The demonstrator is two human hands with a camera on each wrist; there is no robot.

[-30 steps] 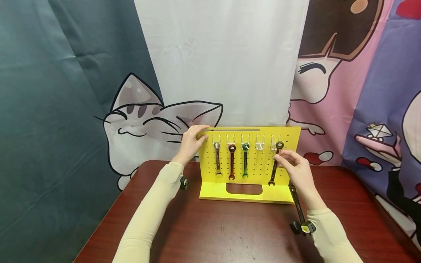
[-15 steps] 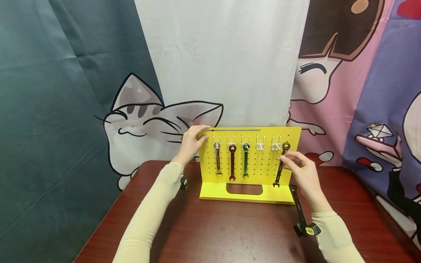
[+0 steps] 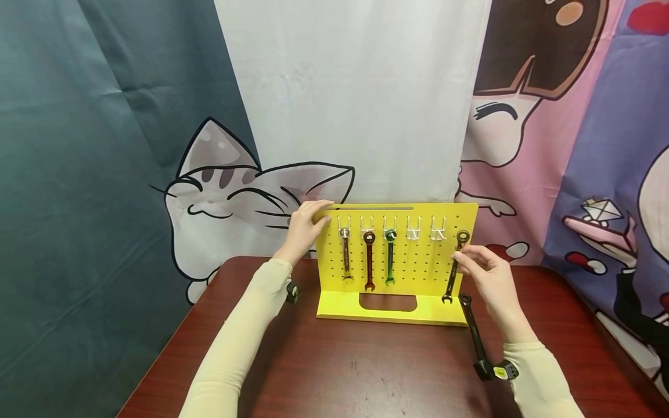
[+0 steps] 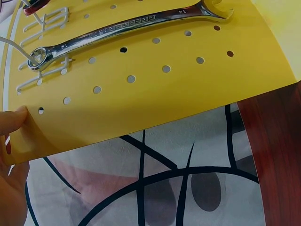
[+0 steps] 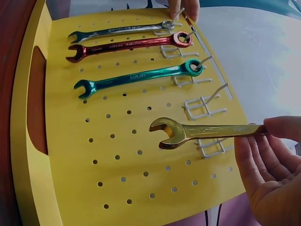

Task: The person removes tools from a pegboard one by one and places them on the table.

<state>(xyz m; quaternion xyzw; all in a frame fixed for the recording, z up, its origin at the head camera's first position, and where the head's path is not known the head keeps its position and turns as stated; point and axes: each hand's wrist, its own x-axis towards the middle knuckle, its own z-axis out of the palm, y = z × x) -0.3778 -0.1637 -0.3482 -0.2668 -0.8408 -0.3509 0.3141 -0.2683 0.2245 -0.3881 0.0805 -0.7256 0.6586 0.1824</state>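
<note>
My left hand [image 3: 305, 229] grips the upper left corner of a yellow pegboard [image 3: 418, 276]; in the left wrist view its thumb [image 4: 13, 121] lies on the front face. With thumb and fingers, my right hand [image 3: 490, 277] pinches a gold-toned combination wrench [image 5: 211, 132] near its ring end. That wrench tilts in front of the board's right edge, open jaw downward, apart from the rightmost hook [image 3: 438, 233]. Silver [image 5: 122, 30], red [image 5: 131, 44] and green [image 5: 141, 77] wrenches hang by their ring ends on the hooks to the left. The fourth hook [image 3: 413, 233] is bare.
Another dark wrench [image 3: 473, 326] is on the reddish-brown table [image 3: 334, 371], right of the board's base [image 3: 340, 305], partly overlapped by the right wrist camera [image 3: 493, 370]. A printed curtain [image 3: 366, 104] stands behind the table.
The right hand has moved the gold-toned wrench to the right and slightly down, away from the rightmost hook. The left hand has stayed at the board's corner.
</note>
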